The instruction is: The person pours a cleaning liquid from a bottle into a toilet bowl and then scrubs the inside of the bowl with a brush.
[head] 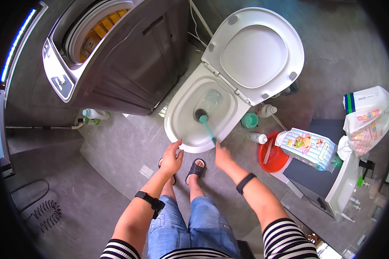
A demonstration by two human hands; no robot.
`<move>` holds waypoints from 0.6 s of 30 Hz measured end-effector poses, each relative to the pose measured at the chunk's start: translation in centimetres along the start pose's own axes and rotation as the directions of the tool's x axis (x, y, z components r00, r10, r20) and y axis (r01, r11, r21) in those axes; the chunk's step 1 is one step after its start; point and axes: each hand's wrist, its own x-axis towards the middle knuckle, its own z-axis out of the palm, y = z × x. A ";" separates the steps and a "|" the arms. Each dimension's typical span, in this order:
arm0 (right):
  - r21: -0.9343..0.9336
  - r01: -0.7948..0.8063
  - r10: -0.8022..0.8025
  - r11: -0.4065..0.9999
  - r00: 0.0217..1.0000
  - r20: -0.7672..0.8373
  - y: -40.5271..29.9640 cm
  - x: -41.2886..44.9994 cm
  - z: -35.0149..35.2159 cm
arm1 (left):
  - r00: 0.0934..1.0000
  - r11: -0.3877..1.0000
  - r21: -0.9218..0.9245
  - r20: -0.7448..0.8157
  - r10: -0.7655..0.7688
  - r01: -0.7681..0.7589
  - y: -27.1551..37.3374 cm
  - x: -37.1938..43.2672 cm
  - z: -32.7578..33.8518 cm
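My right hand (223,155) is closed around the handle of a green toilet brush (208,128). The brush's head is down in the bowl of a white toilet (182,136), at the drain, where there is water. The toilet's seat and lid (254,55) are raised. My left hand (172,158) is held out near the front rim, fingers apart and with nothing in it; whether it touches the rim I cannot tell. A green brush holder (249,120) stands on the floor to the right of the toilet.
A top-loading washing machine (133,64) stands at the upper left, with a bottle (95,114) beside it. White bottles (256,138) and a red basin (272,155) are right of the toilet. Farther right, a tissue pack (308,147) and a plastic bag (368,119) lie near the washbasin (345,191).
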 end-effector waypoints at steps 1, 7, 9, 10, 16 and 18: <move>-0.013 -0.001 0.000 1.000 0.999 -0.049 -0.2 1.7 -1.4 | 1.000 1.000 -0.018 -0.013 -0.002 0.002 0.0 -0.3 -0.1; -0.412 -0.096 0.013 0.906 0.980 -0.198 3.1 7.2 -9.6 | 0.999 0.999 -0.044 -0.035 -0.002 0.001 -0.5 -0.4 -0.3; -0.440 -0.008 -0.058 0.898 0.989 -0.135 5.5 5.8 -11.5 | 1.000 0.999 -0.045 -0.022 -0.004 0.003 -0.4 -0.4 -0.4; -0.444 -0.001 -0.063 0.896 0.990 -0.129 4.8 4.4 -11.3 | 1.000 1.000 -0.029 -0.009 -0.008 0.008 -0.6 -0.5 -0.9; -0.237 0.108 -0.056 0.966 0.974 0.218 -0.3 -5.7 -7.9 | 0.998 0.998 -0.063 -0.055 -0.008 0.005 -1.0 -1.2 -1.8; -0.255 0.095 -0.050 0.962 0.983 0.179 -0.5 -3.5 -6.5 | 0.999 0.998 -0.055 -0.044 -0.001 -0.002 -1.0 -1.0 -1.8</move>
